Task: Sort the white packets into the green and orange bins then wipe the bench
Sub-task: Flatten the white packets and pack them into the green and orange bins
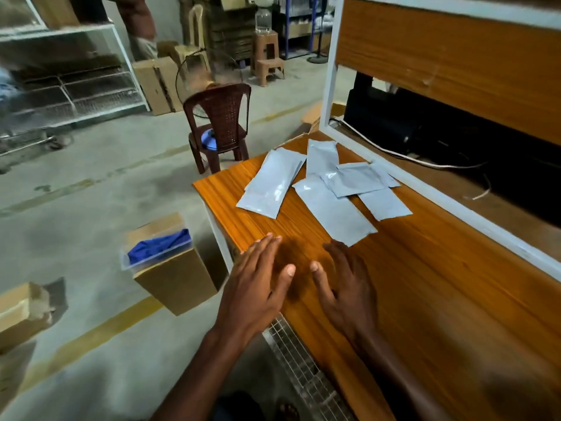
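White flat plastic packets point(328, 183) lie on our orange wooden bench point(425, 284). Our left hand point(258, 281) and right hand point(346, 284) hover flat, fingers straight, holding nothing.

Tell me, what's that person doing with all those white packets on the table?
Nothing is picked up yet. The person's left hand and right hand are both open and flat above the wooden bench, holding nothing. The white packets lie in a loose, overlapping pile further along the bench, untouched. No green or orange bins show in this view.
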`<action>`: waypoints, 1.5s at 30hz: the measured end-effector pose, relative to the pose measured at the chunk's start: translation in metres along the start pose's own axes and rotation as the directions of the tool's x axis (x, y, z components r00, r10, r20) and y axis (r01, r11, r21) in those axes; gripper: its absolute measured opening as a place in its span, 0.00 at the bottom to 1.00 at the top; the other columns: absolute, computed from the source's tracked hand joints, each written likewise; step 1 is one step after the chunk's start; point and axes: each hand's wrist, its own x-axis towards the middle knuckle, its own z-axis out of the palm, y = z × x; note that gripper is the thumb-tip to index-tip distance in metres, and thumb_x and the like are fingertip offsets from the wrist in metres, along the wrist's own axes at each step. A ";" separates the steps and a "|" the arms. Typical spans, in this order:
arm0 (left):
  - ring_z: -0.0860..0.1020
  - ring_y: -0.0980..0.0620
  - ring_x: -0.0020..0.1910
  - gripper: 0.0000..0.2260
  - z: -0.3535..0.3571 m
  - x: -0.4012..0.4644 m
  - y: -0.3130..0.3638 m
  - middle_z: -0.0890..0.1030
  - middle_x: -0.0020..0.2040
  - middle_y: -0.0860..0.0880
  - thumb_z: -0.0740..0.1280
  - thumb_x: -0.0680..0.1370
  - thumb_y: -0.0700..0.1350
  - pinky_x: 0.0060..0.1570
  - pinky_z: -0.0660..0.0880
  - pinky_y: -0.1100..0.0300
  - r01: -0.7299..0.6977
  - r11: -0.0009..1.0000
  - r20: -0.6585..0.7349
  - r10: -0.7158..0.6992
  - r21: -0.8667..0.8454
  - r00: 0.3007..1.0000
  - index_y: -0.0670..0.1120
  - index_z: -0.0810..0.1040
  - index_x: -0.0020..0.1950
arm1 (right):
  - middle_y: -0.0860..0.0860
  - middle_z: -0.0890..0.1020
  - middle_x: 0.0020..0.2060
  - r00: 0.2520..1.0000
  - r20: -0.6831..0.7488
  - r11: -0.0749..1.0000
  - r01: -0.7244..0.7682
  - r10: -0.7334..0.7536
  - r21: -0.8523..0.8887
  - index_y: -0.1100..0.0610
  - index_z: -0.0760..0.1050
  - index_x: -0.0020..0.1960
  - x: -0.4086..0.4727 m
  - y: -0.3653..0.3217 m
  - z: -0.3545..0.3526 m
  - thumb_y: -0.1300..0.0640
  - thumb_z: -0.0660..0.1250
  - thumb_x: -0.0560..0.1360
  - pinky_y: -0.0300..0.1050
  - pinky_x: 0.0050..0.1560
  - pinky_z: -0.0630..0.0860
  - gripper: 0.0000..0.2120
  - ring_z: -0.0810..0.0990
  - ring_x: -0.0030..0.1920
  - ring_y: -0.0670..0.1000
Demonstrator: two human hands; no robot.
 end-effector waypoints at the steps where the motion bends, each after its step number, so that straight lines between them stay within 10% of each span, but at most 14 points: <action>1: 0.49 0.62 0.75 0.29 0.000 0.014 -0.006 0.54 0.80 0.61 0.47 0.79 0.69 0.75 0.55 0.52 -0.005 1.000 0.014 0.005 -0.001 1.000 0.62 0.51 0.79 | 0.50 0.73 0.72 1.000 0.001 1.000 -0.009 0.009 -0.024 0.48 0.70 0.72 0.012 0.001 0.006 0.32 0.52 0.78 0.53 0.66 0.73 0.30 0.70 0.71 0.52; 26: 0.53 0.45 0.80 0.27 0.047 0.255 -0.132 0.59 0.80 0.50 0.49 0.80 0.65 0.75 0.43 0.42 -0.290 0.943 0.246 0.246 0.163 0.937 0.56 0.66 0.76 | 0.51 0.64 0.77 0.854 -0.102 0.718 -0.488 0.510 -0.496 0.46 0.68 0.73 0.160 0.001 0.114 0.34 0.45 0.79 0.60 0.69 0.63 0.30 0.63 0.75 0.58; 45: 0.49 0.37 0.80 0.34 0.063 0.301 -0.121 0.49 0.82 0.46 0.49 0.77 0.70 0.74 0.51 0.36 -0.378 0.865 0.294 0.286 0.330 0.912 0.58 0.52 0.80 | 0.51 0.52 0.81 0.856 -0.057 0.673 -0.444 0.514 -0.592 0.39 0.52 0.79 0.158 0.025 0.110 0.30 0.40 0.79 0.63 0.72 0.61 0.31 0.54 0.79 0.61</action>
